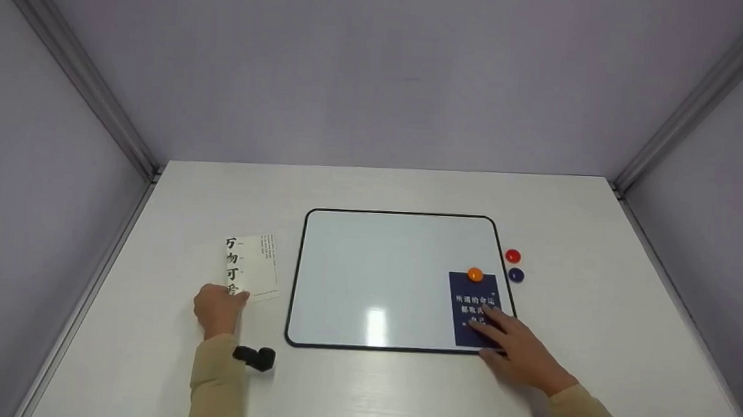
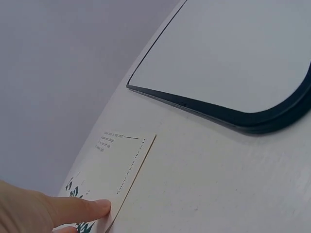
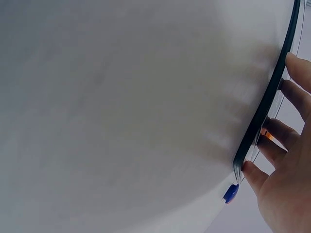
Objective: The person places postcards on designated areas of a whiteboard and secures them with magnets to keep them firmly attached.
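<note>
A cream card (image 1: 255, 266) with dark characters lies left of the whiteboard (image 1: 373, 279). My left hand (image 1: 218, 309) pinches its lower left part; in the left wrist view the thumb (image 2: 97, 208) lies over the card near its edge. On the board's lower right corner is a dark blue card (image 1: 464, 330) with white writing, an orange round magnet (image 1: 475, 275) at its top edge. My right hand (image 1: 520, 353) rests over this card with fingers spread and nearly straight, covering its lower right part. The right wrist view has the fingers along the board's black frame (image 3: 260, 107).
A red magnet (image 1: 513, 256) and a dark blue magnet (image 1: 516, 275) sit just outside the board's right edge. The white table (image 1: 386, 396) is bounded by a grey back wall (image 1: 386, 74) and side panels. Black wrist-worn devices (image 1: 256, 357) stick out from the sleeves.
</note>
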Demonstrator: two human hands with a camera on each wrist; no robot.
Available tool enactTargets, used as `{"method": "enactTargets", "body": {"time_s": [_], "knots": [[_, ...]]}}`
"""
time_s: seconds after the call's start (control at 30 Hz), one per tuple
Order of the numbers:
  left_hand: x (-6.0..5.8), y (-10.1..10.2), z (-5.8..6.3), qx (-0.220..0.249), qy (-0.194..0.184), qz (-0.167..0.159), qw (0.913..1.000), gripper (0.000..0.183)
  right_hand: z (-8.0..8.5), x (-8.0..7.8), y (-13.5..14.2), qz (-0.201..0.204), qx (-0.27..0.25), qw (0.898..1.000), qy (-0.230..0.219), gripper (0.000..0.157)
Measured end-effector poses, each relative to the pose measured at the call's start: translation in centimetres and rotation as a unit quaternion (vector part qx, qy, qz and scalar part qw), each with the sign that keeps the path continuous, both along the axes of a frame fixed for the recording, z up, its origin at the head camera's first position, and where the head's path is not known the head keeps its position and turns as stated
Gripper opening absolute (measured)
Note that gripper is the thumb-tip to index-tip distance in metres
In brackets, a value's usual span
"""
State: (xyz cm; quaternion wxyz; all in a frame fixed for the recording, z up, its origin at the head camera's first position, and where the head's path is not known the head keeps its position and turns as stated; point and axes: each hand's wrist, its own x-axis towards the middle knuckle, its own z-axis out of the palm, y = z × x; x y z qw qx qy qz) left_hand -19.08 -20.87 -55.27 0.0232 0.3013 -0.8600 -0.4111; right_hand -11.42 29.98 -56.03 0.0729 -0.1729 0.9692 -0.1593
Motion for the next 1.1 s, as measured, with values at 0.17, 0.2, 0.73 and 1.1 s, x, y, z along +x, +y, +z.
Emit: {"method": "enactTargets", "body": {"time_s": [0.17, 0.2, 0.73, 1.1], "knots": [[0.2, -0.1, -0.1, 0.014, 0.013, 0.029, 0.9994, 0.038, -0.2, 0.1, -0.1, -0.002, -0.001, 1.0, 0.008, 0.049], [0.2, -0.2, -0.1, 0.021, 0.011, 0.034, 0.9992, 0.037, -0.2, 0.1, -0.1, -0.004, -0.001, 1.0, 0.008, 0.049], [0.5, -0.8, -0.3, 0.257, 0.031, 0.08, 0.9625, 0.045, 0.0, 0.2, -0.1, -0.012, -0.005, 1.0, -0.002, 0.05], [0.5, -1.2, -0.2, 0.298, 0.02, 0.079, 0.951, 0.049, -0.2, 0.1, -0.1, -0.008, -0.001, 1.0, 0.002, 0.049]]}}
